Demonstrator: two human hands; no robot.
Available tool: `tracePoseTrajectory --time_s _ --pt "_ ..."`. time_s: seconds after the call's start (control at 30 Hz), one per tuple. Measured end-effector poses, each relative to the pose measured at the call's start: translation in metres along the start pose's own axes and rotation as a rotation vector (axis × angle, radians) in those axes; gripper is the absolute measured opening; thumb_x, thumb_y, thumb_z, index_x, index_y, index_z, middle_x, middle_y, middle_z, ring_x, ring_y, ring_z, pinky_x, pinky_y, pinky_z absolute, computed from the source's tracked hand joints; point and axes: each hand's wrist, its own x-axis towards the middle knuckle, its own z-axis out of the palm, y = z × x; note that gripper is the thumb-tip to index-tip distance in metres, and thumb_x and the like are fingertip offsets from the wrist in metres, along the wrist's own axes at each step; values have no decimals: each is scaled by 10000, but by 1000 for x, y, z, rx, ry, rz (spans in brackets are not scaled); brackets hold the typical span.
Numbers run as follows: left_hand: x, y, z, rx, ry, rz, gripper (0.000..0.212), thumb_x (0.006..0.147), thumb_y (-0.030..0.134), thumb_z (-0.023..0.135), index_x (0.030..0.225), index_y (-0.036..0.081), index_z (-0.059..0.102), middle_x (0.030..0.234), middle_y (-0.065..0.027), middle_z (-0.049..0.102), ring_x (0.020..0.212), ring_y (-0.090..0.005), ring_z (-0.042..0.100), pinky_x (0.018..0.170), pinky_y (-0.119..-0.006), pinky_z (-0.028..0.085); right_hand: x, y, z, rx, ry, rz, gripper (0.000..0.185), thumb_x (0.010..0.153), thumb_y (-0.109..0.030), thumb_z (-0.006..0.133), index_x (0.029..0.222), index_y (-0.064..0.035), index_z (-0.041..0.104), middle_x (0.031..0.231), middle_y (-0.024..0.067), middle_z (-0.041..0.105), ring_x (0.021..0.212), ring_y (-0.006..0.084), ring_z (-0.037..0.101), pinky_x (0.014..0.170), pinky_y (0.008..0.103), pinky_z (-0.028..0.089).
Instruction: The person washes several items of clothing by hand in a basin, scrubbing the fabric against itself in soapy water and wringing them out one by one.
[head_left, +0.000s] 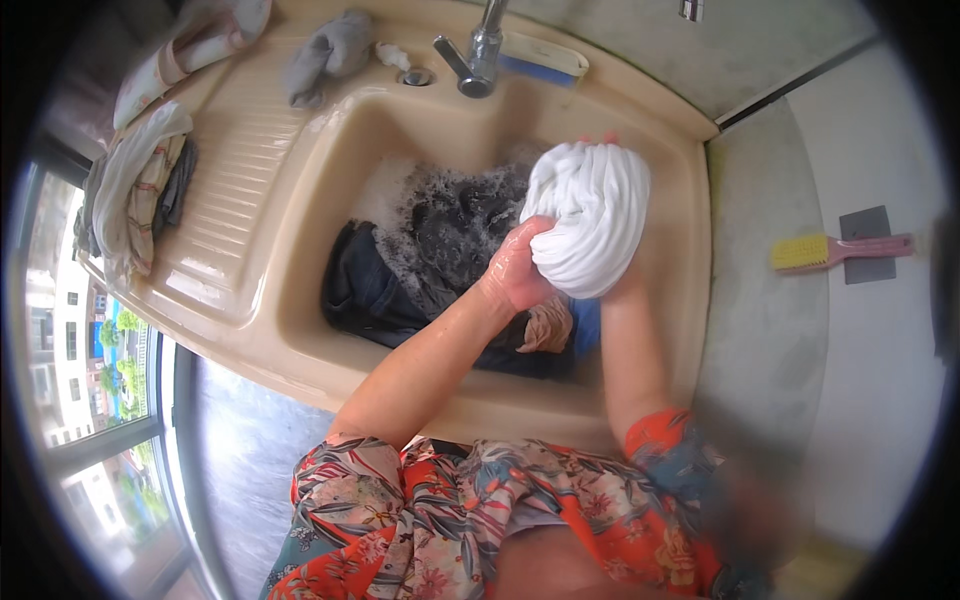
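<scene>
A bundle of wet white cloth (589, 217) is gathered between my two hands above the laundry sink. My left hand (521, 262) is wet and grips its lower left side, the thumb lying along the near folds. My right hand (611, 138) is mostly hidden behind the bundle; only fingertips show over its far edge. Beneath, the beige basin (315, 202) holds dark clothes (367, 277) in foamy water (450, 210). A small tan cloth (546, 326) and a piece of blue fabric (586, 319) lie in the basin below my hands.
At the back stand a chrome faucet (480, 64) and a blue-bristled brush (544, 60). A grey cloth (326, 56) lies beside the ribbed washboard (214, 210). Several cloths (135, 187) drape over the left edge. A pink-handled brush (840, 250) hangs on the right wall.
</scene>
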Motion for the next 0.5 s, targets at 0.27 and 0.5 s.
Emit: tracePoseTrajectory --time_s 0.27,0.5 --pt "1 6 16 901 62 74 783 622 318 752 1230 18 361 1107 -119 497 1021 -193 482 879 -320 396 55 -15 -54 -114 13 599 216 792 -230 527 914 -56 570 843 85 600 786 191 574 734 305 465" --pt "-2 -6 -26 1270 242 51 654 545 296 732 1096 44 486 1010 -91 549 926 -192 527 817 -312 424 53 20 -48 -893 -267 589 199 704 -103 507 865 -15 584 780 50 590 683 137 549 635 274 451"
